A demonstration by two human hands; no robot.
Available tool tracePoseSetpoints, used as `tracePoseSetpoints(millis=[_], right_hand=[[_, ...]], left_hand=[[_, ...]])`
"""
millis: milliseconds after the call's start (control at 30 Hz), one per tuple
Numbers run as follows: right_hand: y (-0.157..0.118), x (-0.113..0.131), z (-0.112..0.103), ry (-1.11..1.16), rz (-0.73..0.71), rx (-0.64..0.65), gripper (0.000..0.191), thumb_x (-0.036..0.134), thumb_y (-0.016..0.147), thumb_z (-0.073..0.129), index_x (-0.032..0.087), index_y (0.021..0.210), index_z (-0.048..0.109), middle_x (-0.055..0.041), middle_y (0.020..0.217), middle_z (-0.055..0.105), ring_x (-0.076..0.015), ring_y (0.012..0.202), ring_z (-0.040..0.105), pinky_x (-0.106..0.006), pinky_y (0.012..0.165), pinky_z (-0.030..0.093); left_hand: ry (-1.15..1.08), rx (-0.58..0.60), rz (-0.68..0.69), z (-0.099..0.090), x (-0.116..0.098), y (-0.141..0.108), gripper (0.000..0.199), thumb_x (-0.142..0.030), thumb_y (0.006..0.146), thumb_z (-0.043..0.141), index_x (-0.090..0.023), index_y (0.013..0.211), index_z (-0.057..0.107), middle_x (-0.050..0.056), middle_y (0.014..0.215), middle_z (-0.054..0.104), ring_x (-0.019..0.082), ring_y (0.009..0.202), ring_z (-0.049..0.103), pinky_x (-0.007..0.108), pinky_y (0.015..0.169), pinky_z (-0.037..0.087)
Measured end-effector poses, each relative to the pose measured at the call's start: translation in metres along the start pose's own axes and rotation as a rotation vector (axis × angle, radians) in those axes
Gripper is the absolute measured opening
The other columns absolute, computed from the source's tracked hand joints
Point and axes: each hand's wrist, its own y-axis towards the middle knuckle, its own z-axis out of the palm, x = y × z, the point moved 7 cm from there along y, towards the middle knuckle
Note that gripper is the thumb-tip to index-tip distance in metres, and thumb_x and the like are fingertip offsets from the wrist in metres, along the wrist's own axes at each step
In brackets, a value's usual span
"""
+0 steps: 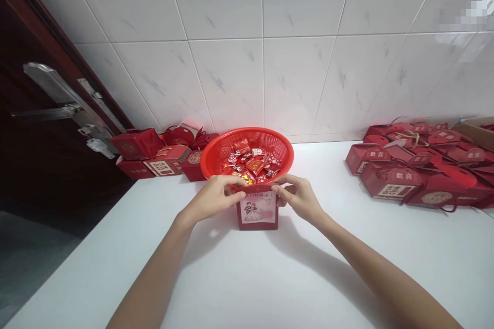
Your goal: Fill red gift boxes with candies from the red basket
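Note:
A small red gift box (258,211) stands upright on the white table, with a pale picture of a couple in wedding dress on its front. My left hand (218,196) pinches the box's top edge at the left, thumb in front and fingers behind. At the top right corner, my right hand (299,196) grips the same edge between thumb and fingers. Just behind the box sits a red plastic basket (210,157) holding several wrapped candies (257,164). The box's inside and back are hidden from me.
Several red gift boxes (389,185) are crowded together on the right, beside a brown cardboard box (476,131). More red boxes (165,159) stand at the back left. A tiled wall (227,82) borders the white table (247,277); a dark door (34,128) is at left.

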Motion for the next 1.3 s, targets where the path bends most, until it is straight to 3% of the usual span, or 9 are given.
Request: tracePoseSetpoints(millis=[133, 333, 633, 767, 867, 967, 1067, 1167, 1300], right_hand=[[0.004, -0.004, 0.000, 0.040, 0.072, -0.023, 0.042, 0.054, 0.072, 0.080, 0.016, 0.085, 0.068, -0.0065, 0.083, 0.070, -0.0214, 0.061, 0.072, -0.036, 0.057, 0.064], [0.005, -0.008, 0.000, 0.062, 0.021, -0.068, 0.029, 0.043, 0.073, 0.077, 0.018, 0.082, 0.067, -0.0054, 0.080, 0.072, -0.0256, 0.076, 0.076, -0.044, 0.078, 0.065], [0.002, 0.001, 0.005, -0.067, -0.129, -0.054, 0.021, 0.041, 0.082, 0.069, 0.021, 0.079, 0.063, -0.0037, 0.076, 0.067, -0.0229, 0.067, 0.071, -0.041, 0.066, 0.064], [0.000, 0.001, 0.004, -0.035, -0.112, -0.015, 0.023, 0.043, 0.082, 0.070, 0.021, 0.083, 0.063, -0.0042, 0.082, 0.068, -0.0225, 0.068, 0.072, -0.039, 0.065, 0.064], [-0.010, 0.007, -0.010, -0.036, -0.100, -0.023, 0.029, 0.048, 0.083, 0.070, 0.019, 0.083, 0.063, -0.0036, 0.079, 0.068, -0.0217, 0.067, 0.073, -0.037, 0.066, 0.063], [-0.029, 0.018, -0.049, -0.069, -0.090, -0.120, 0.034, 0.051, 0.080, 0.075, 0.019, 0.082, 0.066, -0.0031, 0.075, 0.069, -0.0203, 0.066, 0.072, -0.035, 0.065, 0.062], [-0.060, 0.033, -0.115, -0.106, -0.114, -0.339, 0.035, 0.048, 0.072, 0.084, 0.018, 0.081, 0.070, -0.0033, 0.072, 0.070, -0.0186, 0.065, 0.070, -0.033, 0.064, 0.061], [-0.107, 0.042, -0.199, -0.064, -0.185, -0.760, 0.042, 0.045, 0.054, 0.094, 0.018, 0.078, 0.072, -0.0022, 0.070, 0.070, -0.0147, 0.057, 0.065, -0.029, 0.057, 0.057], [-0.173, 0.037, -0.288, -0.018, -0.275, -1.313, 0.033, 0.027, 0.048, 0.096, 0.017, 0.065, 0.069, -0.0030, 0.063, 0.065, -0.0116, 0.051, 0.056, -0.031, 0.054, 0.048]], left_hand=[[-0.063, 0.000, -0.035, 0.001, 0.002, 0.000, 0.018, -0.029, 0.081, 0.064, -0.019, 0.091, 0.076, 0.002, 0.080, 0.077, 0.018, 0.065, 0.070, 0.026, 0.058, 0.053], [-0.184, 0.029, -0.060, 0.004, 0.005, 0.000, 0.022, -0.037, 0.083, 0.066, -0.018, 0.089, 0.075, 0.004, 0.080, 0.077, 0.021, 0.068, 0.074, 0.030, 0.065, 0.060], [-0.165, -0.001, -0.034, 0.003, 0.007, 0.000, 0.023, -0.039, 0.085, 0.065, -0.019, 0.087, 0.075, 0.005, 0.083, 0.077, 0.023, 0.070, 0.075, 0.034, 0.069, 0.061], [-0.152, 0.026, -0.011, 0.002, 0.003, -0.002, 0.024, -0.041, 0.085, 0.067, -0.021, 0.092, 0.077, 0.004, 0.091, 0.079, 0.022, 0.077, 0.074, 0.030, 0.069, 0.060], [-0.134, -0.021, -0.003, -0.006, 0.001, -0.004, 0.036, -0.050, 0.089, 0.063, -0.018, 0.076, 0.073, 0.003, 0.074, 0.075, 0.017, 0.062, 0.069, 0.023, 0.057, 0.054], [-0.142, -0.131, -0.021, -0.020, 0.005, -0.007, 0.050, -0.058, 0.094, 0.051, -0.018, 0.065, 0.060, -0.004, 0.045, 0.051, 0.010, 0.038, 0.048, 0.020, 0.039, 0.040], [-0.159, -0.153, -0.029, -0.028, 0.012, -0.008, 0.043, -0.058, 0.095, 0.049, -0.019, 0.102, 0.066, -0.005, 0.053, 0.056, 0.012, 0.041, 0.053, 0.021, 0.043, 0.046], [-0.115, -0.119, -0.011, -0.031, 0.015, -0.008, 0.054, -0.060, 0.091, 0.056, -0.024, 0.131, 0.059, 0.002, 0.086, 0.074, 0.018, 0.065, 0.071, 0.029, 0.066, 0.059], [-0.031, -0.086, -0.009, -0.032, 0.013, -0.008, 0.053, -0.063, 0.085, 0.061, -0.027, 0.124, 0.068, 0.006, 0.112, 0.076, 0.025, 0.083, 0.075, 0.034, 0.077, 0.061]])
